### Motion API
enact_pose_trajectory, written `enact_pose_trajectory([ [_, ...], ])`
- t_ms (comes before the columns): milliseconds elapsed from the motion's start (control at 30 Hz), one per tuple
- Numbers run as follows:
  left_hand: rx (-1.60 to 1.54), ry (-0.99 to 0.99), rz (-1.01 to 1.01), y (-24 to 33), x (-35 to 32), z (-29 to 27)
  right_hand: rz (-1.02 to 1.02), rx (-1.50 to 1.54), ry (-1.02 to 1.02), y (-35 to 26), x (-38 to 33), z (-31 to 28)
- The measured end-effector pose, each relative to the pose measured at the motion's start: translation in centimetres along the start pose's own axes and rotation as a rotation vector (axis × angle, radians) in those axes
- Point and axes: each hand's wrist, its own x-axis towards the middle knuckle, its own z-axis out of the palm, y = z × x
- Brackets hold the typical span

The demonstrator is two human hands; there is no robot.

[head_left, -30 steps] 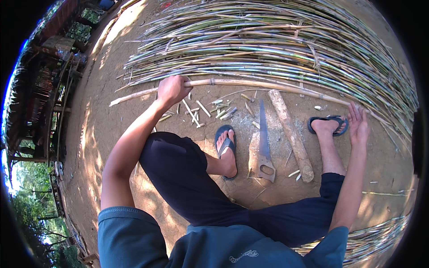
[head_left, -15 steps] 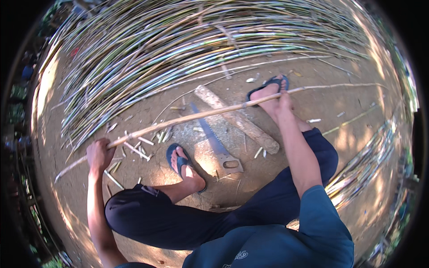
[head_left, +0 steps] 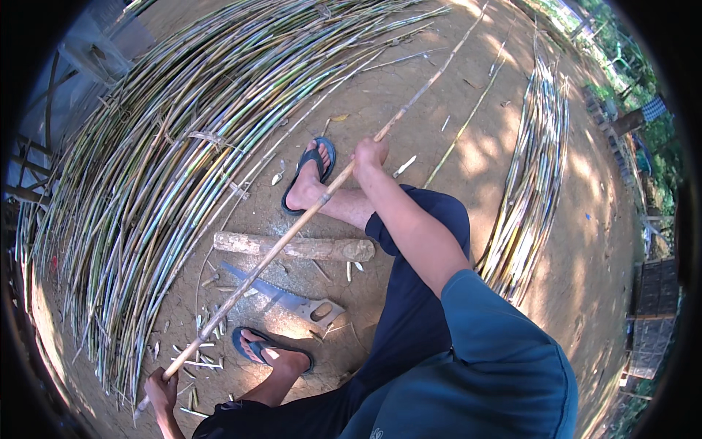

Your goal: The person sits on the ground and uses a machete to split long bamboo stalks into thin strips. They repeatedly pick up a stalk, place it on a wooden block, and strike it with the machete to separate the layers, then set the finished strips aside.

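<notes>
One long bamboo pole [head_left: 281, 243] runs slantwise in front of me, from the lower left to the far upper right. My left hand [head_left: 161, 389] is closed round it close to its lower left end. Farther up the pole, my right hand [head_left: 370, 155] is wrapped round it, arm stretched out. Under the pole, on the ground between my feet, lie a short log [head_left: 329, 249] and a hand saw [head_left: 289, 298] with a wooden handle. The pole crosses above both and hides a strip of each.
A large pile of bamboo poles [head_left: 175, 168] fills the left and far side. To the right lies a smaller bundle of poles [head_left: 528, 183], with a single thin green pole [head_left: 468, 121] beside it. Short cut-off pieces [head_left: 207, 360] litter the dirt near my left foot.
My view has turned to the right. The pole, held in both hands throughout, now slants more steeply, its far end pointing up and away.
</notes>
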Motion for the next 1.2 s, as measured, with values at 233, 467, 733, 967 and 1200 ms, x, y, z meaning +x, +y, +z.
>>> enact_pose_trajectory([
  [233, -0.002, -0.069, 0.103, 6.4, 3.4, -0.9, -0.139, -0.649, -0.385, -3.8, 10.8, -1.9],
  [467, 0.022, -0.321, 0.128, 7.1, 7.1, -0.2, -0.314, -0.906, -0.987, 11.0, -12.4, -10.4],
  [733, -0.157, -0.258, 0.201, 9.2, 9.1, -0.5, -1.04, -1.669, -1.62, 20.9, -22.2, -19.3],
  [967, -0.237, -0.338, 0.232, 8.2, 9.7, 1.1, -1.308, -1.698, -1.675, 24.2, -20.6, -22.7],
  [1200, 0.108, -0.513, 0.315, 7.5, 15.1, 6.6, -0.9, -1.472, -1.636, 15.4, -24.0, -19.9],
])
